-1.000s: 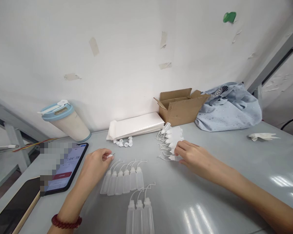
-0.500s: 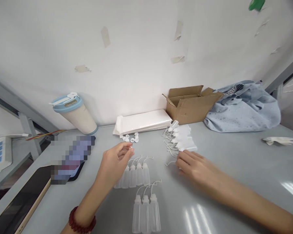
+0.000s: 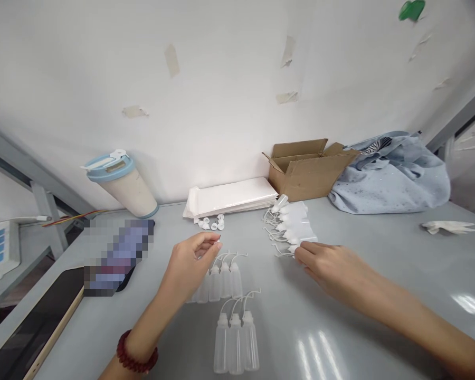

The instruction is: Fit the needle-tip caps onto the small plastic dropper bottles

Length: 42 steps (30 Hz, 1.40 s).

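My left hand (image 3: 193, 261) is in a pinch, with a small white cap (image 3: 218, 241) mostly hidden between thumb and fingertips. It hovers above a row of clear plastic squeeze bottles (image 3: 225, 282) with thin tethered strips at their necks. Closer to me lie three more such bottles (image 3: 236, 343), side by side. My right hand (image 3: 320, 261) is closed over the near end of a pile of white-tipped bottles (image 3: 298, 229); the bottle under its fingers is largely covered. Several loose white caps (image 3: 214, 226) lie beyond my left hand.
White flat packets (image 3: 233, 196) are stacked against the wall, beside an open cardboard box (image 3: 311, 177). A blue cloth bag (image 3: 391, 179) and a crumpled tissue (image 3: 449, 227) are on the right. Left are a tumbler (image 3: 124, 184), a blurred-out phone (image 3: 119, 258) and a dark tablet-like device (image 3: 35, 322).
My right hand has shifted slightly right and away from me, at the near end of the bottle pile. My left hand, still pinching, has drifted a little to the right.
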{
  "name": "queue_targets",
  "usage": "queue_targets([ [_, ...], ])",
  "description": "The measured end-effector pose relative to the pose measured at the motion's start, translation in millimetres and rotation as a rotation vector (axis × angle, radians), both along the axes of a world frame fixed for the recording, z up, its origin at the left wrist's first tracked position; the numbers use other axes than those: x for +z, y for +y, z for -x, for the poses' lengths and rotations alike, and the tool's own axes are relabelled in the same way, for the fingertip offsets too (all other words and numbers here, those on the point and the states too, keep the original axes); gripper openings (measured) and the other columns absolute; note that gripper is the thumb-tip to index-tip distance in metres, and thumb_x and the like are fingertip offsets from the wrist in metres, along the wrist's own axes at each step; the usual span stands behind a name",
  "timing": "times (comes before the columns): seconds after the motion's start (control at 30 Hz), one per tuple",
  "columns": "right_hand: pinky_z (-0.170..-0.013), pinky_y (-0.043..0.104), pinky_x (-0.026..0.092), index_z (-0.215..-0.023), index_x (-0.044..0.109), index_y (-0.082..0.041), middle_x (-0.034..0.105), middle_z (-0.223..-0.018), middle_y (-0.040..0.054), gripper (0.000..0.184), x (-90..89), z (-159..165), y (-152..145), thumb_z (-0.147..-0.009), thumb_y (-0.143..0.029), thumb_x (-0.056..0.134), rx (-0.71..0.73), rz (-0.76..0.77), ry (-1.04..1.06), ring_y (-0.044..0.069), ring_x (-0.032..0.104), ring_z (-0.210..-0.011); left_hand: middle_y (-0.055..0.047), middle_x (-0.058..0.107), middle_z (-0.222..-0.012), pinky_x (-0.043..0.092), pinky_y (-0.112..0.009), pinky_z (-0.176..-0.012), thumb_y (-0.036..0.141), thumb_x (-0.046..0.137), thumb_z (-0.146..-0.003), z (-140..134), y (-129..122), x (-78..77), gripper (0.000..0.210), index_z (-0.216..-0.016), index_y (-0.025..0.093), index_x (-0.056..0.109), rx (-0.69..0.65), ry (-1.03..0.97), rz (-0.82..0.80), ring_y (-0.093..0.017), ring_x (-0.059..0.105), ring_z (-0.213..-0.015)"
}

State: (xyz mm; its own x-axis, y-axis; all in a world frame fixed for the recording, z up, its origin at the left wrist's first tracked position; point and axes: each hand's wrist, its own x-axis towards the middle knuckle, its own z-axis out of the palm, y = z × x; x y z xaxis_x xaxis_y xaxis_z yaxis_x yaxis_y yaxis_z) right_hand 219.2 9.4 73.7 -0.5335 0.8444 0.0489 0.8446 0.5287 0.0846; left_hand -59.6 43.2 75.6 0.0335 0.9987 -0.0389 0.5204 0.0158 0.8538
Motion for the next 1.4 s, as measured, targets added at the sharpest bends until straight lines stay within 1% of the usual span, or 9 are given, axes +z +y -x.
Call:
queue_targets([
  [0.13, -0.046, 0.027, 0.019, -0.074, 0.053, -0.017, 0.058, -0.074, 0.0040, 0.022, -2.0, -6, 5, -0.072, 0.005, 0.051, -0.047, -0.070, -0.034, 0.013, 0.049, -0.052, -0.008, 0.072, -0.089, 0.053, -0.038, -0.077, 0.047, 0.060, -0.075, -1, 0, 0.4, 0.037, -0.094, 0.016, 0.067, 0.002, -0.001, 0.013, -0.025, 0.067, -0.086],
  [0.3, -0.044, 0.027, 0.021, -0.075, 0.058, -0.015, 0.061, -0.078, 0.0065, 0.030, -2.8, -8, 7, -0.063, 0.011, 0.052, -0.106, -0.012, -0.144, 0.017, 0.056, -0.059, -0.007, 0.072, -0.087, 0.053, -0.036, -0.076, 0.046, 0.061, -0.074, 0, -1, 1.7, 0.035, -0.093, 0.017, 0.067, -0.002, 0.000, 0.001, -0.024, 0.068, -0.084],
  [0.43, -0.046, 0.026, 0.030, -0.077, 0.062, -0.015, 0.062, -0.082, 0.0076, 0.029, 2.8, -6, 5, -0.064, 0.010, 0.053, -0.084, 0.004, -0.122, 0.022, 0.060, -0.071, -0.007, 0.072, -0.086, 0.054, -0.035, -0.074, 0.047, 0.062, -0.073, 1, -2, 2.2, 0.037, -0.093, 0.016, 0.067, 0.005, -0.007, 0.004, -0.024, 0.068, -0.082],
  [0.53, -0.049, 0.026, 0.037, -0.078, 0.064, -0.014, 0.062, -0.083, 0.0075, 0.022, 9.9, -5, 5, -0.067, 0.003, 0.056, -0.079, 0.028, -0.061, 0.021, 0.061, -0.070, -0.007, 0.072, -0.087, 0.054, -0.034, -0.075, 0.048, 0.062, -0.072, 0, -1, 2.1, 0.039, -0.093, 0.015, 0.067, 0.010, -0.028, 0.014, -0.023, 0.067, -0.084],
  [0.63, -0.049, 0.026, 0.039, -0.083, 0.065, -0.013, 0.063, -0.088, 0.0086, 0.019, 13.3, -5, 8, -0.070, -0.002, 0.057, -0.113, -0.038, -0.004, 0.020, 0.062, -0.072, -0.007, 0.071, -0.089, 0.053, -0.034, -0.077, 0.048, 0.062, -0.072, 0, -1, 2.0, 0.039, -0.094, 0.016, 0.067, 0.011, -0.032, 0.029, -0.023, 0.067, -0.085],
  [0.83, -0.049, 0.026, 0.039, -0.084, 0.064, -0.013, 0.062, -0.091, 0.0106, 0.015, 4.2, -7, 18, -0.076, -0.004, 0.054, -0.144, -0.121, -0.025, 0.023, 0.063, -0.079, -0.007, 0.071, -0.088, 0.052, -0.034, -0.073, 0.049, 0.062, -0.073, 0, -1, 0.3, 0.037, -0.093, 0.018, 0.067, 0.013, -0.022, 0.043, -0.024, 0.066, -0.086],
  [1.0, -0.047, 0.025, 0.032, -0.088, 0.060, -0.015, 0.059, -0.092, 0.0090, 0.010, 0.7, -11, 14, -0.078, -0.011, 0.058, -0.104, -0.122, -0.025, 0.019, 0.061, -0.068, -0.006, 0.071, -0.087, 0.051, -0.034, -0.074, 0.048, 0.062, -0.074, 1, 0, -2.1, 0.035, -0.093, 0.019, 0.067, 0.009, -0.028, 0.033, -0.024, 0.066, -0.086],
  [1.1, -0.046, 0.025, 0.026, -0.086, 0.056, -0.015, 0.057, -0.089, 0.0073, 0.007, 0.1, -12, 11, -0.082, -0.011, 0.053, -0.070, -0.146, -0.019, 0.014, 0.053, -0.056, -0.006, 0.071, -0.088, 0.051, -0.033, -0.073, 0.048, 0.063, -0.074, 2, 0, -3.0, 0.035, -0.093, 0.019, 0.067, 0.010, -0.023, 0.041, -0.024, 0.066, -0.086],
  [1.4, -0.044, 0.028, 0.015, -0.075, 0.053, -0.015, 0.054, -0.075, 0.0048, 0.021, 3.2, -10, 11, -0.091, -0.011, 0.040, -0.076, -0.209, 0.005, 0.011, 0.042, -0.047, -0.005, 0.071, -0.088, 0.051, -0.033, -0.074, 0.048, 0.062, -0.075, 0, -1, -2.6, 0.033, -0.093, 0.020, 0.067, 0.008, -0.004, 0.042, -0.023, 0.066, -0.086],
])
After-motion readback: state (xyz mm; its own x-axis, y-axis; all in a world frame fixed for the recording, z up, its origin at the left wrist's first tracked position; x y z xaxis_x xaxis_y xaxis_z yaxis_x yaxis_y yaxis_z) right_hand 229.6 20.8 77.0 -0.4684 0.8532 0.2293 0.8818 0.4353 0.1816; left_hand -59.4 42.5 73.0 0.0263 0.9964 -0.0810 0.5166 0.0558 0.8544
